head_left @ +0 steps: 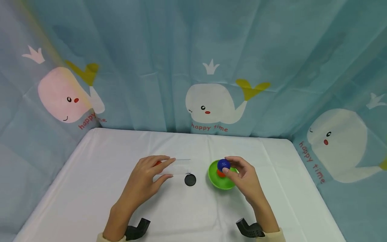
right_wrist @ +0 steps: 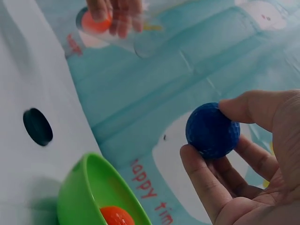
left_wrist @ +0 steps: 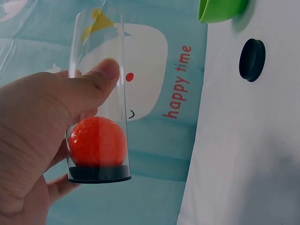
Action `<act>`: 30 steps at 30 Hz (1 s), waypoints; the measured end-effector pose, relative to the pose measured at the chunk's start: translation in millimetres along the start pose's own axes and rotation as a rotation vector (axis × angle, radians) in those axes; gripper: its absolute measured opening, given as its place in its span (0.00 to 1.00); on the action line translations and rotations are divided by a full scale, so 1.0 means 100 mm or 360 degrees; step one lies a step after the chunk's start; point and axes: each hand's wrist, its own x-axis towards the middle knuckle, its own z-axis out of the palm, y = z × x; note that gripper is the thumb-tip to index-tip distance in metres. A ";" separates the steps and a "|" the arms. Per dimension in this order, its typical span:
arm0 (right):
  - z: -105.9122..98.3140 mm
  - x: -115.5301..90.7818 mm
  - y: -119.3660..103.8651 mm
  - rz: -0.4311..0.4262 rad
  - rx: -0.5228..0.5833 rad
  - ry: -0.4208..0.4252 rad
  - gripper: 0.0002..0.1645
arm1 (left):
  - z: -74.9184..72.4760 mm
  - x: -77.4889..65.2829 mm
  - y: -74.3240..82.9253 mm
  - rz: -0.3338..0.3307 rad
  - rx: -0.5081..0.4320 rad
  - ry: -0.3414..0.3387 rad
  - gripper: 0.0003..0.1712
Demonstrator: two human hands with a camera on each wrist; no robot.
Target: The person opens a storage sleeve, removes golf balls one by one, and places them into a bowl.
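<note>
My left hand (head_left: 151,175) grips a clear plastic tube (left_wrist: 101,103) with a black base. An orange golf ball (left_wrist: 97,143) sits inside the tube at its base end; the other end is uncapped. With thumb and fingertips, my right hand (head_left: 243,174) pinches a blue golf ball (right_wrist: 212,131) above the green bowl (head_left: 222,186). Inside that bowl lies another orange golf ball (right_wrist: 116,216), partly hidden by the blue one in the head view. A round black cap (head_left: 190,180) lies on the table between the tube and the bowl.
A white cloth covers the table (head_left: 193,215). Behind it and at both sides hangs a blue curtain (head_left: 145,101) printed with whales. Each wrist wears a black camera mount, the left one (head_left: 137,229) and the right one (head_left: 250,228).
</note>
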 end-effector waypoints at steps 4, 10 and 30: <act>-0.04 0.00 0.02 -0.0010 -0.0001 -0.0001 0.23 | -0.04 0.00 0.00 0.0004 -0.0002 0.0024 0.36; -0.06 0.01 0.08 -0.0011 0.0000 -0.0022 0.24 | -0.05 0.02 0.02 0.0003 -0.0022 0.0015 0.36; 0.04 0.02 0.20 -0.0153 -0.0420 -0.0013 0.24 | -0.04 0.01 0.07 -0.0007 -0.0023 0.0006 0.36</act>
